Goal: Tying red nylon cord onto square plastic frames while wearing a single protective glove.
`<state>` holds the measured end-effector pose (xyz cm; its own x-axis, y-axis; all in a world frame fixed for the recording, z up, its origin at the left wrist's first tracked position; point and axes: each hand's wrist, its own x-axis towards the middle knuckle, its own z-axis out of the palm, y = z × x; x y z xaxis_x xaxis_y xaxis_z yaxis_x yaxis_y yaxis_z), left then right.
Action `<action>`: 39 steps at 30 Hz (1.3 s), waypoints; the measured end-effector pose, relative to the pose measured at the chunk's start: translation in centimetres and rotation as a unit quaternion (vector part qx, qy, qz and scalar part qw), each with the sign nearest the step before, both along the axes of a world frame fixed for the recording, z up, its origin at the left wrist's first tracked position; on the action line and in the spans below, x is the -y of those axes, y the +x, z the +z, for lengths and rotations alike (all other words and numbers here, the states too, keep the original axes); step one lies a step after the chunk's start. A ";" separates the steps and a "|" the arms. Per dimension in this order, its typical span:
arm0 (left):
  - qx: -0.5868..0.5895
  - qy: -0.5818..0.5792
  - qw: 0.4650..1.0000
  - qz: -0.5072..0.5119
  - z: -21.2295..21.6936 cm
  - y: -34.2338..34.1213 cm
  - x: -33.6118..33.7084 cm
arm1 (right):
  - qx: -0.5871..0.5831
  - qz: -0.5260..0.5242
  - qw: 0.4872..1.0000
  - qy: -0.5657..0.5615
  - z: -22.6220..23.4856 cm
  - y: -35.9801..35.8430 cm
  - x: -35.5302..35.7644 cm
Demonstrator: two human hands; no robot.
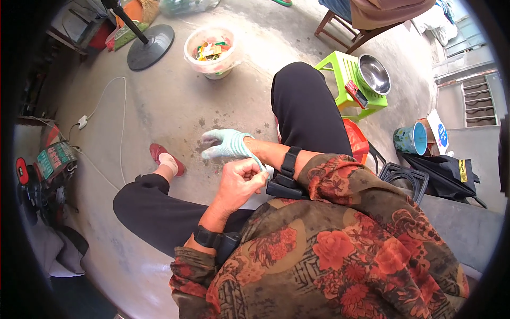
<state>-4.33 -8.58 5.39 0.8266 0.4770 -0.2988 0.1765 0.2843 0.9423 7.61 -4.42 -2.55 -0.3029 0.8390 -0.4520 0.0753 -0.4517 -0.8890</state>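
Observation:
A pale mint-green knitted glove (240,149) covers my right hand (226,143), whose fingers stretch out to the left, slightly apart and holding nothing. My left hand (237,183) is bare and closed, pinching the edge of the glove's cuff below my right wrist. Some of the cuff is hidden behind its fingers. Black straps with small dark boxes sit on both wrists; the right strap (289,161) lies just above the cuff, and the left strap (207,237) is near the sleeve.
Ahead stands a whitish bucket (210,66) with mixed scraps, beside a round black stand base (151,48). A green plastic stool (340,66) at right carries a metal bowl (374,74) and a red box (356,94). A white cable (125,122) crosses the floor at left.

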 end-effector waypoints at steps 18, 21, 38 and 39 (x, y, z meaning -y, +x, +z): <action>-0.062 0.113 0.975 0.182 -2.4 -0.4 -2.6 | 0.557 0.206 0.791 0.148 3.8 1.5 0.4; -0.062 0.125 0.971 0.192 -3.0 -0.4 -2.8 | 0.586 0.200 0.770 0.154 3.7 1.1 0.8; -0.106 0.204 0.955 0.188 -3.0 0.4 -1.9 | 0.572 0.285 0.757 0.136 2.9 0.9 1.8; -0.172 0.365 0.903 0.150 -1.9 1.2 -2.2 | 0.581 0.278 0.754 0.130 3.4 1.7 1.6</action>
<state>-3.13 -6.36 3.54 0.5449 0.8380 -0.0294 0.5133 -0.3057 0.8019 9.34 -6.02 0.83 -0.1675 0.8344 -0.5251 0.9847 0.1154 -0.1307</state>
